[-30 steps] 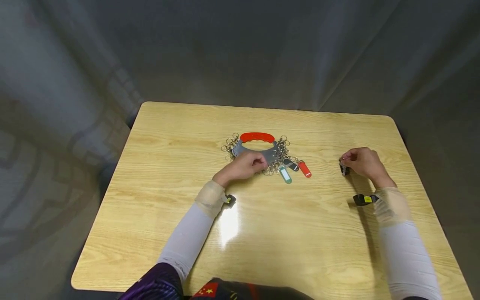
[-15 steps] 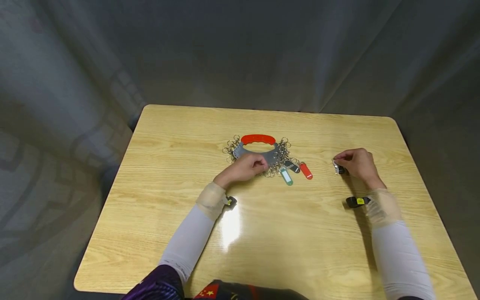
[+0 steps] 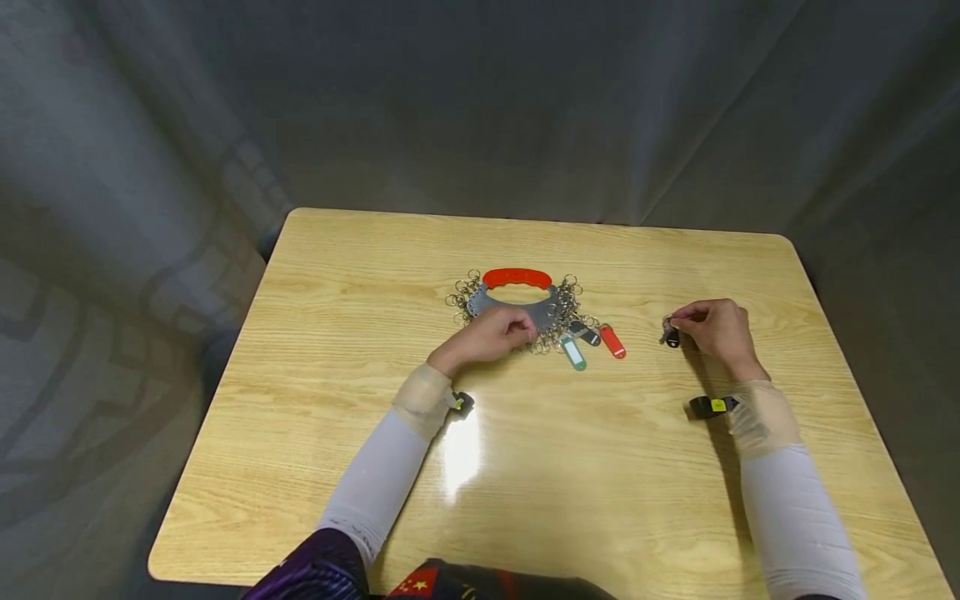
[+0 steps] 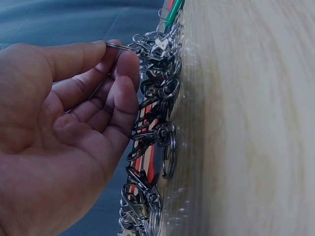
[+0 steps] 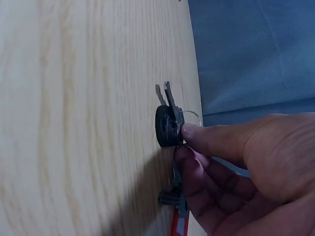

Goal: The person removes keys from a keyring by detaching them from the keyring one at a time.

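Closest thing to a container: metal plate (image 3: 538, 313) with red handle (image 3: 517, 277), lying on the table (image 3: 360, 467), clips and rings (image 3: 567, 300) hung round its edge. Green tag (image 3: 573, 353), black tag (image 3: 588, 335) and red tag (image 3: 612, 342) lie at its right end.

Left hand (image 3: 491, 332) is at the plate's near edge, fingertips pinching a metal ring (image 4: 118, 46). Right hand (image 3: 718, 330) is well apart, to the right of the tags, thumb and finger clamped on a key (image 5: 170, 101) with a round black fob (image 5: 165, 128); can't tell if the fob touches the table.

Labels: green tag has a white insert, text too small to read.

Hidden: left hand covers part of the plate. Right-wrist view: red piece (image 5: 179, 223) cut off at bottom, can't identify.
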The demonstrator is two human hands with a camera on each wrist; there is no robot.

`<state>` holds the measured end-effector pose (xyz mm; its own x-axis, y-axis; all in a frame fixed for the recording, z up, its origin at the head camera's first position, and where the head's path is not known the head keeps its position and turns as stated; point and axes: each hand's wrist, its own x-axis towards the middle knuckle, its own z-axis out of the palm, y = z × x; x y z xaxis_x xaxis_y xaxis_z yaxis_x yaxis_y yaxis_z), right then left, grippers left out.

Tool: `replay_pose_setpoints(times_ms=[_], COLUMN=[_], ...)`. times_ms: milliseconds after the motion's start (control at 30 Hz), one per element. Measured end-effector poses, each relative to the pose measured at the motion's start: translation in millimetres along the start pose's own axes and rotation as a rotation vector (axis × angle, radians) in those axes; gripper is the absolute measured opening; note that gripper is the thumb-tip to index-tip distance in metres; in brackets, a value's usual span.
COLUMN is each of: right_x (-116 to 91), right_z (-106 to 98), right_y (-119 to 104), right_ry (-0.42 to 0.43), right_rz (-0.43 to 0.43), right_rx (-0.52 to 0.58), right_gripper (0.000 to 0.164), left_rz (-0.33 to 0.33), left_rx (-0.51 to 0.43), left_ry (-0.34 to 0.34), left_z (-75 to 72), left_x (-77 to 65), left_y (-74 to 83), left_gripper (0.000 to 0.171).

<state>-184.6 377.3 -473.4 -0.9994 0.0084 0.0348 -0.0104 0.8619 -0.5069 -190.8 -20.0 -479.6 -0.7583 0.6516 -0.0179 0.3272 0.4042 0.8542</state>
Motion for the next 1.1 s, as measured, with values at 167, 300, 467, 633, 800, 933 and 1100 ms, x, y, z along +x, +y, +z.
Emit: replay_pose_setpoints(times_ms=[167,300,467,633,800,933,1100], right_x=[-1.0,-1.3,-4.6,-9.5,-11.9,-14.4,-15.4], right_z=[-0.9,0.5,6.5,19.1,32.4,44.4,61.6], right_y=[-8.8,-25.0,-54.6,-85.5,-103.9,-109.3,-113.1], right_ry=[0.009,0.033,-0.027,-0.131,-0.214,-0.244,-0.255], right_rz=[-0.013,-0.06,-0.095,-0.135,-0.15,-0.159,-0.199], right_rx=[0.0,0.016,0.048,0.05,0.059,0.074,0.066], right_gripper=[0.015,0.016,0.016,0.015,0.014,0.014,0.014], left_rz=[-0.001,0.006,0.013,0.008,0.002,-0.002,0.01], left_rx=[0.036,0.065,0.078,0.096,0.107,0.094,0.11], left_ry=[-0.001,-0.001,-0.003,0.003,0.01,0.013,0.023], left_z=[-1.1,-1.2,-0.9,-0.6,-0.9,-0.7,-0.2], left_x=[0.3,-0.2,-1.1,-0.1,0.7,-0.7,-0.8], left_y=[1.4,1.8,1.2,0.9,2.6,3.9,5.7], left_gripper=[0.014,0.013,0.013,0.012,0.012,0.013,0.014])
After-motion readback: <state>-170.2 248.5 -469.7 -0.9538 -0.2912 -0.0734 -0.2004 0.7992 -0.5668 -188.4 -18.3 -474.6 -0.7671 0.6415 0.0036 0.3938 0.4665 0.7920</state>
